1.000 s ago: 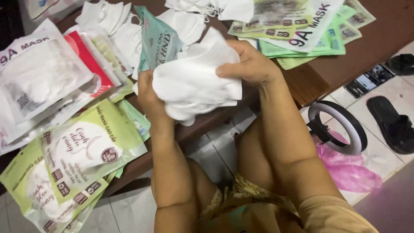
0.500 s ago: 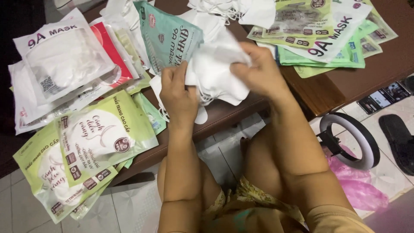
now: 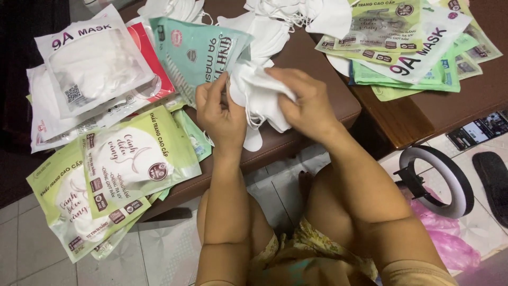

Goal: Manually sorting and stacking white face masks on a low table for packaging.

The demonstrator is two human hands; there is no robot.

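Together left hand (image 3: 219, 114) and right hand (image 3: 307, 103) grip, seemingly several, white masks (image 3: 259, 95).

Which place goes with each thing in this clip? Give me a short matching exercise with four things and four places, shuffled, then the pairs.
Things:
1. Stack of white masks
2. Green-and-white pouches
3. Ring light
4. Black sandal

Places:
A. On the floor at the far right edge
B. On the floor by the person's right knee, over a pink bag
C. Held between the left hand and right hand
D. Overhanging the brown table's near-left edge

Pairs: 1-C, 2-D, 3-B, 4-A
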